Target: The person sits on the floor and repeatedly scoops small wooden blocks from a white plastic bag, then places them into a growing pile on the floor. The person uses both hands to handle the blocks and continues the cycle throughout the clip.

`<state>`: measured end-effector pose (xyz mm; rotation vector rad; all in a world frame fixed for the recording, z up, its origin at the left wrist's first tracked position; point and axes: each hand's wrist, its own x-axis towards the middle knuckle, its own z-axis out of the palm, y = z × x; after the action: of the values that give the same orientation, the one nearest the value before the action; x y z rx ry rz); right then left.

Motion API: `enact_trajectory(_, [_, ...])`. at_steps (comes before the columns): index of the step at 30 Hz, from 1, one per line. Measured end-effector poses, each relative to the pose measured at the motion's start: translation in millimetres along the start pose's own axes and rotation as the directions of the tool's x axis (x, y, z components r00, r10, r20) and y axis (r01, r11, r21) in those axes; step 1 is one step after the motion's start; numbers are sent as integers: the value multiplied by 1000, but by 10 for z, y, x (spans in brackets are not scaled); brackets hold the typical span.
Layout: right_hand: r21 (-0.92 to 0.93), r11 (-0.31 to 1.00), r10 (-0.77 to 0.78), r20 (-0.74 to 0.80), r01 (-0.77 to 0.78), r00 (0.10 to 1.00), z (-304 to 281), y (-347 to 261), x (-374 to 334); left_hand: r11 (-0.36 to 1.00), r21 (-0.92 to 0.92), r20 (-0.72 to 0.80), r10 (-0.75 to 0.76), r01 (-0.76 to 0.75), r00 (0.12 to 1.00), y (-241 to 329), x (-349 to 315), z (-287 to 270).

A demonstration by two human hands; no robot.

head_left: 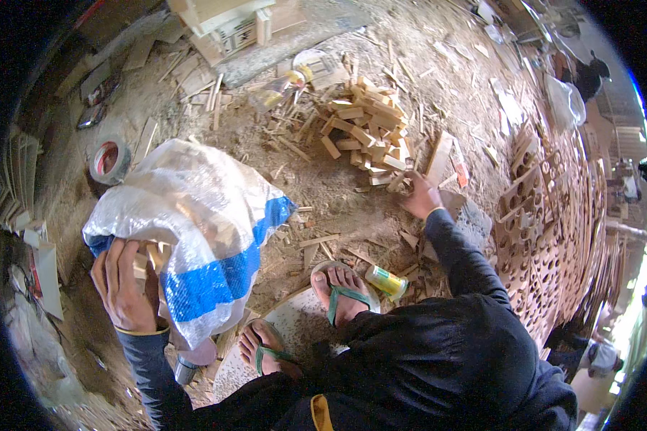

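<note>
My left hand (126,287) is closed on the mouth of a translucent white sack (187,179) with a blue band, its fingers hooked over the edge. Pale wooden pieces show inside the opening beside my fingers. To the right, a heap of small cut wooden blocks (366,129) lies on the dusty ground. At the heap's near right edge, my right hand (422,196) has its fingers curled on a small wooden block (397,182); the fingertips are partly hidden.
A tape roll (109,161) lies left of the sack. A yellow-green can (386,282) rests by my sandalled foot (341,291). Wood offcuts litter the ground. Stacked pieces with round holes (553,215) fill the right side. A wooden box (226,29) stands at the far left.
</note>
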<state>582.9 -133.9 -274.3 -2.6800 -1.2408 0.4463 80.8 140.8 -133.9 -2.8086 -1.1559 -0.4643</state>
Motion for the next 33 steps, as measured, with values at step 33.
enact_trajectory(33, [-51, 124, -970, 206, 991, 132, -503, -3896, 336, 734, -679, -31, -13, -11, 999, 875, -266, 3])
